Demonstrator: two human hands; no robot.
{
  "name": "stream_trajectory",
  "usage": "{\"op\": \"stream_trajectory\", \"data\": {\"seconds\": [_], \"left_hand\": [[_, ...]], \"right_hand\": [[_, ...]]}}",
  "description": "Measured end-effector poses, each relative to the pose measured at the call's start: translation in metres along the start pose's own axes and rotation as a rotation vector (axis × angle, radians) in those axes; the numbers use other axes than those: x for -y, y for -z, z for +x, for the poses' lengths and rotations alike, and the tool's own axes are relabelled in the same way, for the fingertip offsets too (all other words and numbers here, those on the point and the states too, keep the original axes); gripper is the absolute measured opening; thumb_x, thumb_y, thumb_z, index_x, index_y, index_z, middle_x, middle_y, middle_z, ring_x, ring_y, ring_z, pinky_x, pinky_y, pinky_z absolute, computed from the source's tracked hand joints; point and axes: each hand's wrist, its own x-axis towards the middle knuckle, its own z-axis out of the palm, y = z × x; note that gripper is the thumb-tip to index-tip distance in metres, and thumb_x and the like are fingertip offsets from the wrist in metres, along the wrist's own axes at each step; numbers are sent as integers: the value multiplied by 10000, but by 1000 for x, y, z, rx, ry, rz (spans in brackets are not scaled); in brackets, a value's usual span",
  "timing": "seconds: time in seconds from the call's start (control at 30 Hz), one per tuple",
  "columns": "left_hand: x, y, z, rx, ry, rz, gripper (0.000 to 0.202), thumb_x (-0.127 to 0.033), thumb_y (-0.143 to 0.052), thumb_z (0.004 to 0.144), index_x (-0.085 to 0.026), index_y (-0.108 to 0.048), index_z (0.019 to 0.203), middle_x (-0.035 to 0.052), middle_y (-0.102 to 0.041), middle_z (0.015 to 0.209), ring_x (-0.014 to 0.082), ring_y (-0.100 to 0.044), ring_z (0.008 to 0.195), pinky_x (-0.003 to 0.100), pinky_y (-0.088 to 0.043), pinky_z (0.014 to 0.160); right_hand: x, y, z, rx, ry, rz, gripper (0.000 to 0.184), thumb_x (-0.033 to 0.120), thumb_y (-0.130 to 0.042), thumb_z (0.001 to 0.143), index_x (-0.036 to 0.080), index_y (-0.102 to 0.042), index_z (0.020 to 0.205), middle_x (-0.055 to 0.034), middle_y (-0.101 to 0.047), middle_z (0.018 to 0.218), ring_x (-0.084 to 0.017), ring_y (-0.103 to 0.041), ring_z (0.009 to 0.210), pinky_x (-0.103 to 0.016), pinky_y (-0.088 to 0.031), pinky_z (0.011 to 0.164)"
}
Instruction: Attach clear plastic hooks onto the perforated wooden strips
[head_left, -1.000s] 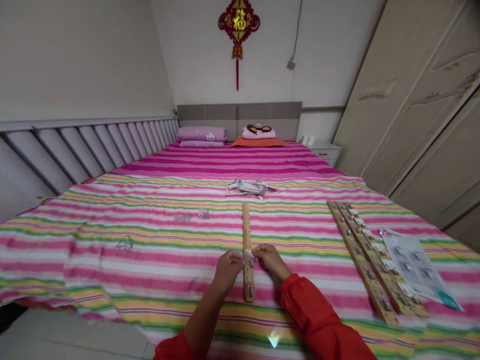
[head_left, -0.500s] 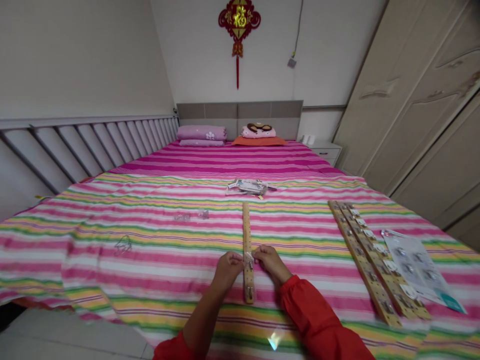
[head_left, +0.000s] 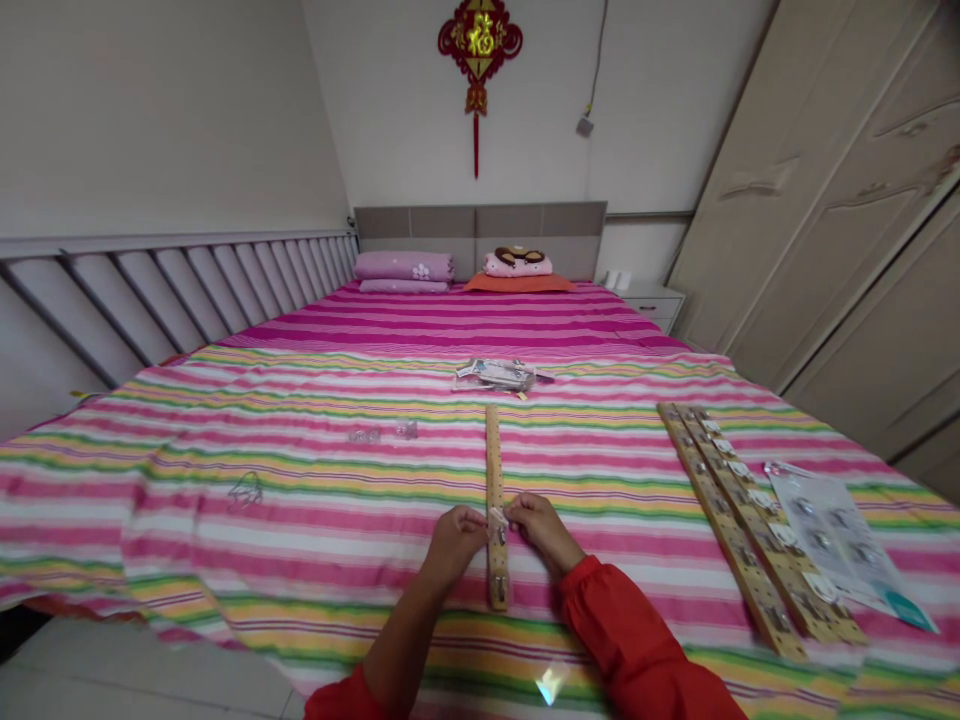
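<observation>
A long wooden strip with rows of holes (head_left: 493, 470) lies on the striped bedspread (head_left: 300, 480), pointing away from me. Both hands meet over its near part. My left hand (head_left: 454, 541) and my right hand (head_left: 538, 530) each pinch one side of a small clear plastic piece (head_left: 498, 519) held just above the strip. A small metal hook (head_left: 498, 583) sits at the strip's near end. Red sleeves cover my arms.
Two more wooden strips with hooks (head_left: 750, 515) lie at the right, beside a clear plastic sheet of hooks (head_left: 836, 535). A pile of small clear packets (head_left: 496, 375) is farther up the bed; loose clear pieces (head_left: 379, 433) lie at the left. Wardrobe doors stand right.
</observation>
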Motion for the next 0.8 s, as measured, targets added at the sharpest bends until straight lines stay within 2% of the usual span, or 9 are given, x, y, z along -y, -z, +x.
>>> {"op": "stream_trajectory", "data": {"seconds": [0.2,0.5,0.63,0.73,0.8], "left_hand": [[2,-1,1,-23,-11,78,139,-171,-696,534,-170,-586,619,-28,-597,541,133,-551,546,241,-406,543],[5,-5,2,-106,-50,193,124,-127,-651,543,-183,-558,605,-45,-552,534,122,-531,549,233,-396,548],[9,-6,2,-93,-91,184,121,-136,-643,553,-187,-546,604,-44,-545,547,120,-525,561,229,-400,558],[13,-4,3,-50,-159,156,112,-143,-632,577,-180,-611,681,-37,-545,602,117,-522,601,224,-413,589],[16,-3,3,-34,-195,165,200,-145,-627,596,-185,-673,786,-28,-551,656,119,-520,637,225,-422,619]], "right_hand": [[0,0,-1,6,9,-31,178,277,-593,571,205,-486,448,42,-484,398,-93,-360,409,-240,-263,440],[-4,1,0,-16,59,-112,198,275,-608,588,207,-475,457,49,-472,411,-103,-392,443,-240,-294,458],[-3,2,-1,-17,76,-137,200,281,-612,590,209,-472,465,50,-469,431,-106,-390,457,-242,-297,462],[-3,2,-1,-23,79,-155,201,288,-625,577,209,-477,467,52,-465,438,-106,-388,466,-241,-296,463],[-3,1,-1,-29,74,-164,202,293,-634,573,207,-482,470,56,-461,438,-103,-379,464,-238,-291,459]]}}
